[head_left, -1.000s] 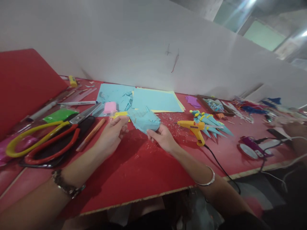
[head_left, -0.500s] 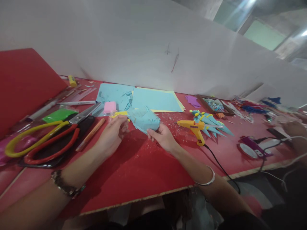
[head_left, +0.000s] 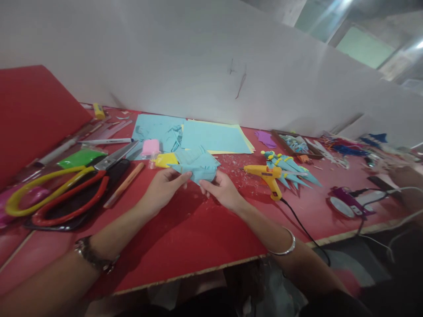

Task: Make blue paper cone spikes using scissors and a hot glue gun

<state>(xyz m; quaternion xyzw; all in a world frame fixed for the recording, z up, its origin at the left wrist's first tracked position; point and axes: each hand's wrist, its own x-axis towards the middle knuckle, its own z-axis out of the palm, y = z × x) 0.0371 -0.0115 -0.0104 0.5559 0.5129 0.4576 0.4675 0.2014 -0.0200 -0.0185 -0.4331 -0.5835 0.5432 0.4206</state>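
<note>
A folded piece of light blue paper (head_left: 201,173) is held between both hands above the red table. My left hand (head_left: 167,185) pinches its left part between thumb and fingers. My right hand (head_left: 222,188) grips the right end, thumb in front and the other fingers partly hidden behind. Just beyond the hands lie more light blue paper pieces (head_left: 190,155), a yellow packet (head_left: 165,160) and a pink block (head_left: 151,147). To the right of my right hand rests a yellow glue gun (head_left: 264,174), beside a blue paper craft with yellow trim (head_left: 292,167).
Large scissors (head_left: 79,180) with yellow and red handles lie at left near an orange stick (head_left: 124,185). Blue sheets (head_left: 214,135) lie along the wall. A tray of scraps (head_left: 295,144) stands back right. A purple device (head_left: 352,202) with cords is near another person's arm (head_left: 408,187).
My left hand has moved right and taken hold of the paper's left part. The paper now shows a folded edge toward me. My right hand stays at the right end.
</note>
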